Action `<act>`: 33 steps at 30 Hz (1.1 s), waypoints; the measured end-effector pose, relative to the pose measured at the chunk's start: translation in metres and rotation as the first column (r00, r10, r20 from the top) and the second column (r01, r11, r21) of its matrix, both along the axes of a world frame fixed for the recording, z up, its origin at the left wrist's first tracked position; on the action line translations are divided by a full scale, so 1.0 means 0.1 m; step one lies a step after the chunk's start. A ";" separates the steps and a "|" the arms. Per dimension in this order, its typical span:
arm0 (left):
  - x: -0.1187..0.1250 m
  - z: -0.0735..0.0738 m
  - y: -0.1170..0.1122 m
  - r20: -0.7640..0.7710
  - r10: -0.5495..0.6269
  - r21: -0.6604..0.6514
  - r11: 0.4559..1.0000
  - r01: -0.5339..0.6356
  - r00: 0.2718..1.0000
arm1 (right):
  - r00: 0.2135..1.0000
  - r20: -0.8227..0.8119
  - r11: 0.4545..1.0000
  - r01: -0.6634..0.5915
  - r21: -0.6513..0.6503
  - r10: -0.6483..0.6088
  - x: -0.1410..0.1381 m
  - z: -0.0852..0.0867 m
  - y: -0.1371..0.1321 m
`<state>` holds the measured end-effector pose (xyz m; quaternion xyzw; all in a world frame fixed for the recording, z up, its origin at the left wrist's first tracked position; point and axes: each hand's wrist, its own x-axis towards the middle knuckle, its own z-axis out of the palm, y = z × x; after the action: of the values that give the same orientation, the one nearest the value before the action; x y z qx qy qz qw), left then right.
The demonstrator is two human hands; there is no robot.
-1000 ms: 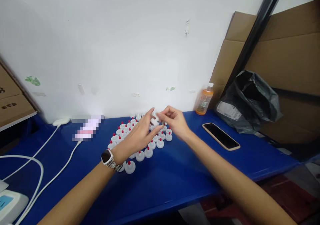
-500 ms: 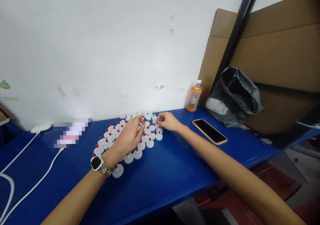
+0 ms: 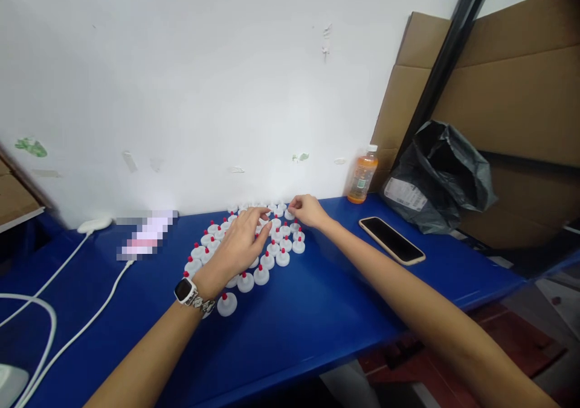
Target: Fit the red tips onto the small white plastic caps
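White round bottle caps with pointed spouts (image 3: 227, 304) stand in rows on the blue table; many spouts carry small red tips (image 3: 283, 250). At the back, a row of caps has no red visible. My left hand (image 3: 242, 242), with a watch on the wrist, hovers palm down over the middle rows. Its thumb and fingers are apart, and the palm is hidden. At the back right of the group, my right hand (image 3: 308, 210) has thumb and forefinger pinched together at the spout of a white cap (image 3: 289, 215). What lies between those fingertips is hidden.
To the right lie a phone (image 3: 392, 240), an orange drink bottle (image 3: 363, 175) and a grey plastic bag (image 3: 437, 178) beside cardboard (image 3: 525, 87). White cables (image 3: 97, 317) and a blurred-out item (image 3: 147, 236) lie left. A white wall (image 3: 226, 93) rises behind.
My right hand has shifted slightly back and left, from beside the right-hand caps to a spout at the back. My left hand keeps its place over the caps. The view has turned slightly left.
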<state>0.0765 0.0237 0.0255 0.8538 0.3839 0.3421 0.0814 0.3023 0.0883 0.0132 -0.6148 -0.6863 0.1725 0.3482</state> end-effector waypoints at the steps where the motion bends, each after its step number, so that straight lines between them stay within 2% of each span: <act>1: -0.02 0.01 0.00 -0.003 0.006 0.003 1.000 -0.006 1.000 | 0.998 -0.054 0.999 -0.018 0.036 0.020 -0.05 0.04 -0.06; 3: -0.06 0.03 0.01 -0.018 0.010 0.010 1.000 -0.010 1.000 | 0.968 -0.211 0.987 -0.110 0.114 0.132 -0.19 0.11 -0.21; 5: -0.13 0.04 0.02 -0.037 0.003 0.003 1.000 -0.003 0.999 | 0.884 -0.341 0.947 -0.281 0.155 0.318 -0.37 0.17 -0.35; 7: -0.24 0.03 0.04 -0.065 -0.012 -0.037 0.999 0.009 0.998 | 0.817 -0.388 0.904 -0.399 0.156 0.427 -0.55 0.20 -0.45; 9: -0.37 0.00 0.06 -0.079 -0.013 -0.077 0.997 0.007 0.997 | 0.817 -0.359 0.892 -0.424 0.159 0.452 -0.67 0.21 -0.50; 11: -0.51 -0.03 0.06 -0.079 0.010 -0.088 0.996 -0.017 0.997 | 0.876 -0.226 0.903 -0.392 0.178 0.425 -0.73 0.21 -0.50; 13: -0.61 -0.06 0.05 -0.084 0.037 -0.091 0.995 -0.044 0.996 | 0.915 0.006 0.903 -0.399 0.157 0.404 -0.73 0.21 -0.47; 16: -0.66 -0.05 0.01 -0.129 0.037 -0.116 0.992 -0.052 0.991 | 0.836 0.318 0.881 -0.473 0.007 0.447 -0.72 0.23 -0.40; 18: -0.66 -0.03 -0.03 -0.151 0.014 -0.099 0.995 -0.030 0.988 | 0.789 0.398 0.872 -0.487 -0.059 0.468 -0.75 0.25 -0.35; 21: -0.64 -0.02 -0.05 -0.162 -0.020 -0.057 0.998 0.011 0.987 | 0.750 0.463 0.868 -0.487 -0.098 0.473 -0.85 0.27 -0.29; 25: -0.66 -0.05 -0.04 -0.173 -0.029 -0.065 0.998 0.018 0.984 | 0.688 0.537 0.855 -0.499 -0.139 0.488 -0.96 0.28 -0.24; 27: -0.67 -0.05 -0.04 -0.167 -0.030 -0.060 0.998 0.020 0.985 | 0.706 0.521 0.863 -0.488 -0.133 0.480 -0.95 0.28 -0.23; 29: -0.67 -0.05 -0.04 -0.155 -0.029 -0.051 0.998 0.021 0.988 | 0.762 0.436 0.870 -0.479 -0.118 0.479 -0.91 0.28 -0.24; 31: -0.65 -0.04 -0.06 -0.145 -0.029 -0.046 0.999 0.022 0.989 | 0.837 0.253 0.873 -0.479 -0.087 0.484 -0.85 0.27 -0.28; 33: -0.63 -0.03 -0.08 -0.136 -0.037 -0.049 0.998 0.030 0.990 | 0.877 -0.014 0.876 -0.480 -0.048 0.480 -0.80 0.25 -0.34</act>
<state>0.0136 0.0161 0.0225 0.8794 0.3820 0.2723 0.0806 0.2228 0.0542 0.0379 -0.4337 -0.8125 0.2712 0.2797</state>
